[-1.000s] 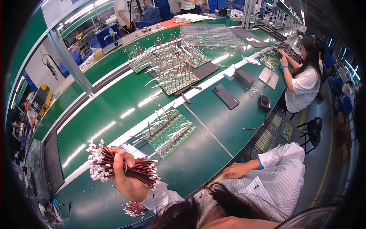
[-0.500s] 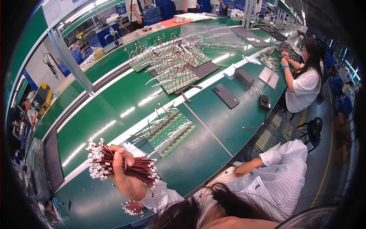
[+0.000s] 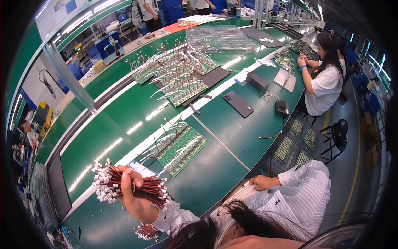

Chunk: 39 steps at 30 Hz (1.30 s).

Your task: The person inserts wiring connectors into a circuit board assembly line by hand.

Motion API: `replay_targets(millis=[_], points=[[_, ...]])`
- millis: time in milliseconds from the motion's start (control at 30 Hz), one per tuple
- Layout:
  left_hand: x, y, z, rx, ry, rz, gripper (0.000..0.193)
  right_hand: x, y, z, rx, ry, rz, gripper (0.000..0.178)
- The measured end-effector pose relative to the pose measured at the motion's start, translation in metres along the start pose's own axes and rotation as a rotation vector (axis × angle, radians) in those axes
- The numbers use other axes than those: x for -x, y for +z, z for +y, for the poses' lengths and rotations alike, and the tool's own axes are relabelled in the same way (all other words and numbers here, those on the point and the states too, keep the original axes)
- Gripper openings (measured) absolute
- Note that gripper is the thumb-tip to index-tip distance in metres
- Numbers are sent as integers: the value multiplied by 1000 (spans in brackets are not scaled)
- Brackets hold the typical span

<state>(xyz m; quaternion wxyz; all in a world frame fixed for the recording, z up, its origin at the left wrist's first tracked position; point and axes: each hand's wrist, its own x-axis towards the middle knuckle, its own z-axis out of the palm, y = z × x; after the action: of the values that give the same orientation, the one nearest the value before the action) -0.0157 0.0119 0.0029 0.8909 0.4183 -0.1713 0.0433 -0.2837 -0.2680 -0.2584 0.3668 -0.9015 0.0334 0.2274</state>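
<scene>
My left hand (image 3: 134, 193) is closed round a thick bundle of red and black wires (image 3: 151, 191) with white plugs on both ends, held above the green bench. Just below that wrist, a second wire bundle (image 3: 147, 232) lies on the bench, partly hidden by my sleeve. Beyond the hand sits a green circuit board panel (image 3: 176, 147) with white strips and several upright wires. My right hand (image 3: 264, 182) is low by the bench edge, over my clothing. Its fingers curl downward, and whatever is under them is hidden.
Wired circuit boards (image 3: 182, 74) stand crowded on the far strip. To the right lie a phone (image 3: 238, 103), a black box (image 3: 257, 82) and a charger (image 3: 282, 107). A single wire (image 3: 270, 137) rests near the edge. A co-worker (image 3: 325, 79) sits at the right.
The view has shifted slightly, so the bench items sit further left. My right hand has risen a little toward the bench edge. My left hand keeps its hold on the wire bundle.
</scene>
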Motion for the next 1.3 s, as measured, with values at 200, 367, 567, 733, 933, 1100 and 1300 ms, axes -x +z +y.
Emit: replay_targets(millis=[200, 367, 567, 733, 933, 1100, 1300], points=[[4, -5, -2, 30, -71, 63, 18, -32, 21, 24, 58, -27, 61, 26], [3, 9, -8, -11, -87, 16, 16, -53, 29, 26, 147, 23, 131, 30], [7, 21, -9, -5, -166, -2, 16, -91, 73, 82, 119, -147, 299, 38], [4, 9, -3, -175, -235, 95, 15, -75, 49, 19, 400, -204, -44, 24], [9, 21, -12, -69, -136, -36, 14, -91, 66, 45, 469, -301, -134, 27], [9, 19, -5, -70, -118, -30, 12, -92, 62, 41, 409, -348, -153, 29], [8, 29, -22, -79, -170, -64, 14, -92, 60, 47, 302, -405, -165, 31]])
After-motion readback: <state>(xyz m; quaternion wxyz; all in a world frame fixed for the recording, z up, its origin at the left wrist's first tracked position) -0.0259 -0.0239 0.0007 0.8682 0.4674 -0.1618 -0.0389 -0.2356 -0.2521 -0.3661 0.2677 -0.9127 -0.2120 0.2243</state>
